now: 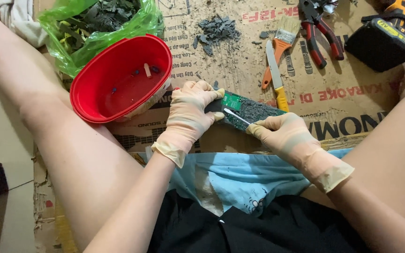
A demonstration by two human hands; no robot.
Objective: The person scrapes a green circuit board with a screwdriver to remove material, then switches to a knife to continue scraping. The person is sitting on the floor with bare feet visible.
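Circuit board (247, 111) sits right at the middle, held over the cardboard sheet (352, 100) just beyond the person's lap; left hand (191, 115), gloved, is closed around its left end, right hand (282, 136) pinches a thin white stick (236, 116) against its face. Grey grime covers most of the board, only a green patch looks clean, so plenty seems left. Left of the board, touching close, the red bowl (120, 77); beyond it, knife (275, 75), brush (280, 47), pliers (319, 33). Open room lies right of the board.
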